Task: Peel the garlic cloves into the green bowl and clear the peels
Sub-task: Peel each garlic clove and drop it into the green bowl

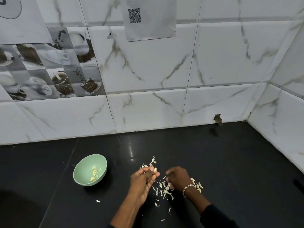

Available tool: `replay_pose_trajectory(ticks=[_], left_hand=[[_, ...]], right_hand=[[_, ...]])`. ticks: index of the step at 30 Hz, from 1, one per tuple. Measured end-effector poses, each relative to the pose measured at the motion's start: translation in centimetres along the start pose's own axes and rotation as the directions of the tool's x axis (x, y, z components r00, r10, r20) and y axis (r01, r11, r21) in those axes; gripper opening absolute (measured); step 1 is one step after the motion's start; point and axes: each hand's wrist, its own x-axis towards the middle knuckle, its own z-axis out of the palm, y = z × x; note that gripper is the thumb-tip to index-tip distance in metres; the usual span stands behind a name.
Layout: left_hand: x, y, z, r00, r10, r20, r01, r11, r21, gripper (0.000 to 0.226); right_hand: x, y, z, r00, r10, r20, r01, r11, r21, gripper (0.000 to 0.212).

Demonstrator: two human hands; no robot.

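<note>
Head view. Black glossy counter (230,162) running back to a marble-look tiled wall (222,63). A paper sheet (156,28) with a QR code is stuck high on the wall; coffee-picture tiles (49,71) sit at far left.

Green bowl (83,168) stands upright on the counter, left of both hands and well apart from them. Several peeled cloves (94,174) lie inside, towards its right wall.

Left hand (144,177) is raised just above the counter with its fingers curled in. Thumb and fingertips pinch one pale garlic clove (155,169), which pokes out at the top of the grip.

Right hand (177,178) is just beside the left, knuckles up, fingers bent down into the litter. The fingertips are hidden under the hand, so I cannot tell whether they grip anything or only touch the scraps. Silver bracelet (188,188) on that wrist, dark sleeve (213,214) further back.

Peels (162,190) are scattered on the counter between and below the hands, with a smaller cluster just beyond the left fingertips and a few stray flakes nearer the camera. Unpeeled cloves (198,185), a small heap, lie just right of the right wrist and are partly hidden by it.
</note>
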Motion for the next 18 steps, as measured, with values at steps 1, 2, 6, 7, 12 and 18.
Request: replay_pose_trajectory(ticks=[1, 2, 6, 7, 12, 18], left_hand=[[0.0, 0.0, -0.1, 1.0, 0.005, 0.004, -0.005, 1.0, 0.008, 0.012], [0.0, 0.1, -0.2, 1.0, 0.011, 0.004, -0.011, 1.0, 0.017, 0.012], [0.2, 0.1, -0.6, 1.0, 0.024, -0.011, -0.023, 0.999, 0.044, 0.012], [0.2, 0.1, -0.8, 1.0, 0.024, -0.017, -0.023, 0.999, 0.047, 0.012], [0.3, -0.1, -1.5, 0.999, 0.019, -0.031, -0.017, 0.998, 0.068, 0.013], [0.5, -0.2, -1.9, 0.999, 0.011, -0.031, -0.009, 0.997, 0.082, 0.01]], right_hand=[[0.3, 0.4, 0.1, 1.0, 0.009, -0.001, -0.009, 0.999, -0.032, 0.01], [0.5, 0.5, 0.2, 1.0, 0.024, -0.013, -0.024, 0.998, -0.064, 0.02], [1.1, 1.0, 0.3, 0.999, -0.029, 0.021, 0.032, 0.986, -0.165, 0.025], [1.2, 1.0, 0.4, 0.998, -0.041, 0.037, 0.047, 0.985, -0.164, 0.029], [0.7, 1.2, 0.4, 1.0, -0.013, 0.02, 0.012, 0.997, 0.07, 0.016], [0.8, 1.3, 0.3, 0.998, 0.003, -0.057, -0.001, 1.0, 0.024, 0.021]])
